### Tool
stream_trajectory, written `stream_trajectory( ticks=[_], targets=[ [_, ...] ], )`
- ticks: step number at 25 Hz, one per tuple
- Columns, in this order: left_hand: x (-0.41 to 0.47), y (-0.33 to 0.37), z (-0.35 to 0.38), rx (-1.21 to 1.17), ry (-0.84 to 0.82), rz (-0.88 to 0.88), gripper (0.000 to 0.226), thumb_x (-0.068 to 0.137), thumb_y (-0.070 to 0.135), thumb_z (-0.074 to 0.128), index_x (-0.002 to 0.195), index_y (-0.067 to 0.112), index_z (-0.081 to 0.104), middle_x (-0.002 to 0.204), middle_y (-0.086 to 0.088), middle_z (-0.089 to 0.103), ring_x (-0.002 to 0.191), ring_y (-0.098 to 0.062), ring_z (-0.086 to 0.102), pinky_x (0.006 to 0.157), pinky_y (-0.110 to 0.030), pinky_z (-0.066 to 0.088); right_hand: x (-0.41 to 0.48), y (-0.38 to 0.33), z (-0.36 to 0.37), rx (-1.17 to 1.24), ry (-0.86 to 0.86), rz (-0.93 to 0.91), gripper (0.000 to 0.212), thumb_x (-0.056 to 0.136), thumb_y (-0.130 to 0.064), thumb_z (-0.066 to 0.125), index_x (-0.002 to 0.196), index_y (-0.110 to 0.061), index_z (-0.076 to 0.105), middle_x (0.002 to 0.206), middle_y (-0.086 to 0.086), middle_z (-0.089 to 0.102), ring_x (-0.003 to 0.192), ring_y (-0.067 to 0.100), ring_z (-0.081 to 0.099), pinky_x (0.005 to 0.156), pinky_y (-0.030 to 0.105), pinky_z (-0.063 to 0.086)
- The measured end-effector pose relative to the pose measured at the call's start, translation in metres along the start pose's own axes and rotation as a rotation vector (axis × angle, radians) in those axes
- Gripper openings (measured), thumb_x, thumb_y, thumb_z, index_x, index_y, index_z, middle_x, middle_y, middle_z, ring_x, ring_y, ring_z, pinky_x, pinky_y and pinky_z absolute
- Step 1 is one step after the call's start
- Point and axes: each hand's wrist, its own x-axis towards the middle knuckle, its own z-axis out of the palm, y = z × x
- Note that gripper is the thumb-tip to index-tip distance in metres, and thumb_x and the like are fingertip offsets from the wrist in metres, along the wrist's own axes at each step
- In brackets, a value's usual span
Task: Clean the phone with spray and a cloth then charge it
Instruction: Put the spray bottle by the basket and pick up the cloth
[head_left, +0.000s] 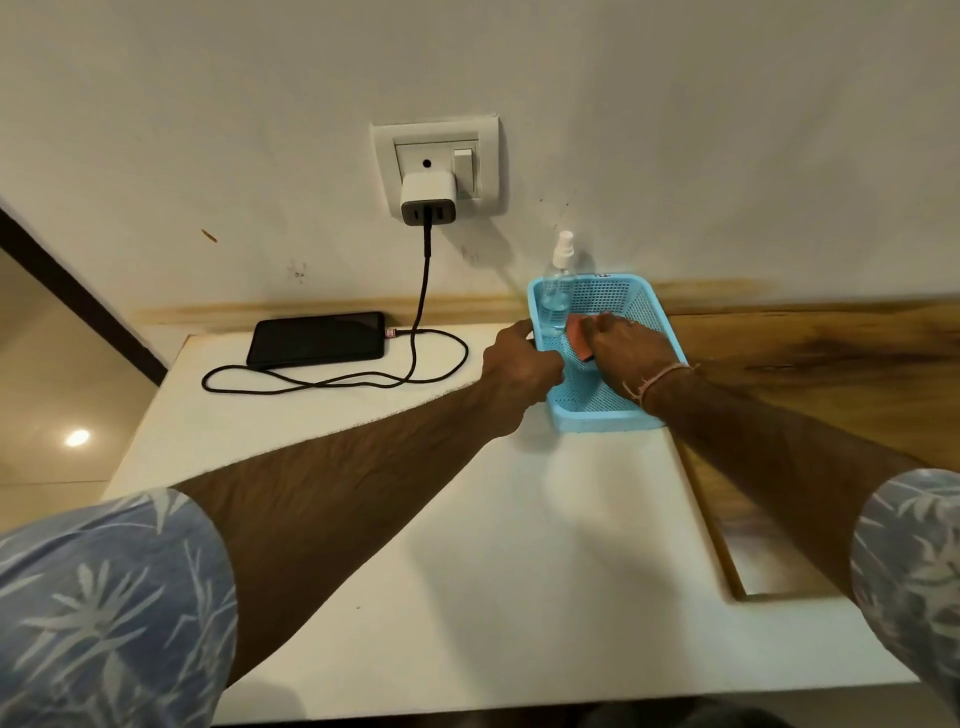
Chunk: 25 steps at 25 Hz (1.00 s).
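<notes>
As both of my hands met at the light-blue perforated plastic basket (597, 413), the flat black rectangular phone (317, 339) lay well apart from them to the left, flat on the white table (467, 519) and near the wall. Its long axis ran left to right, parallel to the wall. A black cable (415, 332) entered its right short end and rose to the white charger (427, 197) in the wall socket (439, 150).

My left hand (519, 364), the nearer of the two to the phone, held the basket's left rim, with its fingers curled over the edge. My right hand (628, 353) reached inside the basket, its fingers bent down around the folded orange-red cloth (576, 331) on the mesh floor. How firmly they pinched it I could not tell, as that part was blurred. A clear plastic spray bottle (558, 291) with a white pump top stood upright in the basket's far left corner, just beyond the cloth.

Judged from the seated cable, cleaning seemed finished and the cloth was being stowed. Any return to the phone would have suited the left hand, travelling leftward toward its near short end.
</notes>
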Motion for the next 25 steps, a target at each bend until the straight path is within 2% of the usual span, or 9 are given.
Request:
stream_trajectory(
  ticks=[5, 9, 10, 12, 14, 15, 17, 20, 25],
  targets=[
    [-0.003, 0.001, 0.001, 0.001, 0.003, 0.007, 0.063, 0.080, -0.005, 0.066, 0.138, 0.016, 0.052, 0.120, -0.009, 0.068, 0.102, -0.032, 0.068, 0.081, -0.045, 0.061, 0.004, -0.011, -0.001, -0.169, -0.128, -0.008, 0.061, 0.091, -0.024, 0.053, 0.139, -0.002, 0.023, 0.134, 0.026, 0.045, 0.126, 0.042, 0.044, 0.108, 0.058, 0.033],
    [-0.002, 0.002, 0.001, 0.003, 0.000, 0.003, 0.061, 0.079, -0.005, 0.066, 0.135, 0.017, 0.055, 0.120, -0.009, 0.068, 0.103, -0.031, 0.067, 0.085, -0.046, 0.060, 0.008, -0.012, -0.010, -0.022, -0.259, 0.047, 0.064, 0.090, -0.030, 0.049, 0.142, -0.003, 0.021, 0.142, 0.027, 0.035, 0.134, 0.043, 0.032, 0.113, 0.058, 0.023],
    [-0.001, 0.001, 0.002, -0.004, 0.002, 0.006, 0.058, 0.079, -0.005, 0.066, 0.132, 0.019, 0.057, 0.118, -0.008, 0.069, 0.103, -0.030, 0.067, 0.087, -0.047, 0.059, 0.005, -0.012, -0.015, 0.011, -0.207, 0.025, 0.059, 0.090, -0.029, 0.048, 0.139, -0.005, 0.027, 0.139, 0.027, 0.038, 0.131, 0.043, 0.035, 0.111, 0.058, 0.026],
    [0.001, -0.002, 0.003, -0.050, 0.007, 0.007, 0.044, 0.084, 0.000, 0.063, 0.122, 0.022, 0.060, 0.115, -0.006, 0.070, 0.103, -0.027, 0.067, 0.091, -0.047, 0.057, -0.006, -0.005, -0.022, 0.090, 0.131, -0.035, 0.045, 0.085, -0.029, 0.055, 0.125, -0.010, 0.045, 0.126, 0.022, 0.052, 0.119, 0.040, 0.046, 0.101, 0.058, 0.038],
    [0.000, -0.004, 0.006, -0.151, 0.002, 0.010, 0.024, 0.095, 0.009, 0.057, 0.115, 0.022, 0.060, 0.117, -0.004, 0.070, 0.106, -0.026, 0.067, 0.095, -0.046, 0.056, -0.024, 0.012, -0.028, 0.378, 0.450, 0.133, 0.050, 0.075, -0.037, 0.062, 0.118, -0.012, 0.055, 0.121, 0.017, 0.059, 0.112, 0.036, 0.053, 0.096, 0.050, 0.046],
    [0.000, -0.005, 0.008, -0.204, -0.006, 0.010, 0.019, 0.099, 0.013, 0.053, 0.113, 0.022, 0.061, 0.118, -0.004, 0.070, 0.108, -0.026, 0.067, 0.095, -0.045, 0.055, -0.030, 0.022, -0.027, 0.554, 0.506, 0.281, 0.052, 0.076, -0.036, 0.061, 0.122, -0.012, 0.056, 0.123, 0.014, 0.060, 0.112, 0.033, 0.055, 0.093, 0.042, 0.047],
    [0.000, -0.007, 0.014, -0.273, -0.009, 0.012, 0.025, 0.102, 0.013, 0.045, 0.112, 0.025, 0.064, 0.116, -0.003, 0.071, 0.107, -0.024, 0.067, 0.092, -0.041, 0.057, -0.039, 0.039, -0.019, 0.872, 0.351, 0.580, 0.047, 0.087, -0.021, 0.059, 0.133, -0.013, 0.052, 0.128, 0.012, 0.060, 0.111, 0.031, 0.060, 0.089, 0.032, 0.047],
    [0.001, -0.007, 0.023, -0.310, 0.050, 0.003, 0.034, 0.103, 0.011, 0.037, 0.102, 0.030, 0.065, 0.098, 0.005, 0.071, 0.090, -0.016, 0.068, 0.064, -0.024, 0.057, -0.043, 0.044, -0.009, 1.392, 0.155, 0.729, 0.027, 0.096, -0.018, 0.056, 0.122, -0.016, 0.064, 0.113, 0.012, 0.069, 0.091, 0.029, 0.068, 0.082, 0.044, 0.057],
    [0.005, -0.007, 0.032, -0.343, 0.116, -0.024, 0.034, 0.105, 0.013, 0.032, 0.107, 0.030, 0.062, 0.093, 0.005, 0.069, 0.082, -0.015, 0.068, 0.058, -0.025, 0.055, -0.040, 0.042, -0.007, 1.482, 0.225, 0.741, 0.022, 0.097, -0.019, 0.054, 0.113, -0.019, 0.069, 0.093, 0.002, 0.072, 0.075, 0.022, 0.070, 0.054, 0.028, 0.054]
  ],
)
